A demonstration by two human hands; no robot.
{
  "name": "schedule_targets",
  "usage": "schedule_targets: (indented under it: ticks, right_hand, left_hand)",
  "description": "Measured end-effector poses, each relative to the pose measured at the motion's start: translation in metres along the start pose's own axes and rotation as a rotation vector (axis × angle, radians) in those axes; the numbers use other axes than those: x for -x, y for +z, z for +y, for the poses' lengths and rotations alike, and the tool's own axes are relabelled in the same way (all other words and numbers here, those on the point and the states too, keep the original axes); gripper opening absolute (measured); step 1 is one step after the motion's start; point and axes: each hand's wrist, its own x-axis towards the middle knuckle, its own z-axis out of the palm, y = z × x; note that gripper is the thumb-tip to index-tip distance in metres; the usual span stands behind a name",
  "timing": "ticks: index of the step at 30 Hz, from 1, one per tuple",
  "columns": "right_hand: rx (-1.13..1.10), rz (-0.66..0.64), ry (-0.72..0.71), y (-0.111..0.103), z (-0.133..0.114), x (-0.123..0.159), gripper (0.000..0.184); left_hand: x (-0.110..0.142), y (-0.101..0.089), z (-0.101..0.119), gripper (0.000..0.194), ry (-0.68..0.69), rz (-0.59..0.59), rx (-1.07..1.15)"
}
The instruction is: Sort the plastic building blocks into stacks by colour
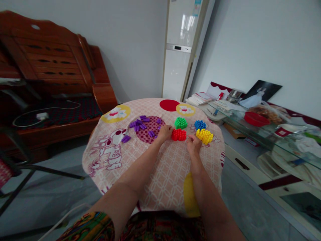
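Hands [166, 133] seemingly flank red pegs [179, 135]; green cluster [181, 123] sits just behind.

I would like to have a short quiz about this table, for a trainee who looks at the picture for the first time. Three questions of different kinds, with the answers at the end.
1. Fill in the colour: closer to the yellow pieces than the green pieces are the ____ pieces.

2. True or false: the purple pieces lie spread in several places, not in one single group.

3. Which pieces lie between the left hand and the right hand?
A) the green pieces
B) the red pieces
C) the yellow pieces

Key: 1: blue; 2: true; 3: B.
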Motion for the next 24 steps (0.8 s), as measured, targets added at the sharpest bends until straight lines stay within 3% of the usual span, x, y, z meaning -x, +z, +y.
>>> schedule_targets:
  ticks: [5, 9, 17, 22, 24]
  right_hand:
    - [0.004, -0.001, 0.003, 0.000, 0.001, 0.000, 0.033]
    - [-0.004, 0.005, -0.007, 0.000, 0.003, 0.000, 0.032]
    - [0.016, 0.016, -0.028, 0.000, 0.003, 0.000, 0.030]
    - [0.009, 0.035, -0.050, 0.001, 0.004, -0.001, 0.028]
    - [0.012, 0.024, -0.047, 0.002, 0.005, -0.001, 0.030]
  left_hand:
    - [0.002, 0.004, -0.002, 0.035, -0.014, -0.016, 0.000]
    - [0.007, -0.006, -0.014, 0.038, -0.023, 0.034, 0.013]
    - [0.002, -0.059, -0.074, 0.034, -0.141, 0.376, -0.062]
    - [-0.028, -0.085, -0.111, 0.039, -0.170, 0.374, -0.134]
    - [-0.041, -0.089, -0.126, 0.040, -0.196, 0.297, -0.173]
